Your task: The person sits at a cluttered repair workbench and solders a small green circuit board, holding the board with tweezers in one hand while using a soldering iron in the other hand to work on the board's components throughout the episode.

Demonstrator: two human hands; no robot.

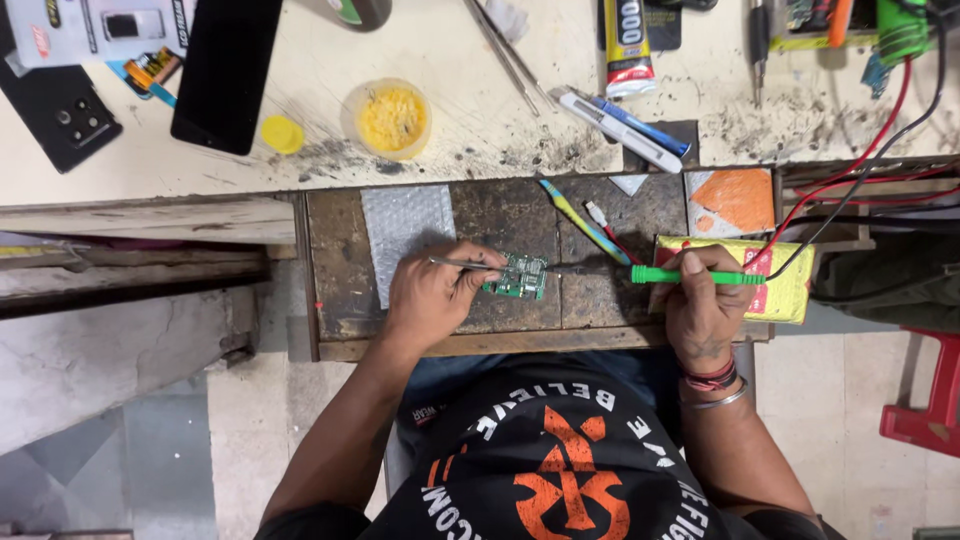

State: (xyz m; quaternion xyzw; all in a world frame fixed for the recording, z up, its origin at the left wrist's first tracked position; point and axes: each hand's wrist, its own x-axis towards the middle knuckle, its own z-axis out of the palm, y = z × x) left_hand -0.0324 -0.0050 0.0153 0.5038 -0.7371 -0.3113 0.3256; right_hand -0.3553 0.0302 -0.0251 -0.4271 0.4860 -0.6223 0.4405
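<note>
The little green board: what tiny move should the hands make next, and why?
Probably slide the green soldering iron in the right hand a little toward the green board. Its tip lies short of the board, while the left hand pins the board with tweezers, so it looks steadied for touching.

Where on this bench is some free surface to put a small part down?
Bare patches: the pale benchtop between the black phone and the front edge, and the dark work plate left of the bubble wrap. Crowded: around the green circuit board, where the left hand holds tweezers and the right hand a green soldering iron.
</note>
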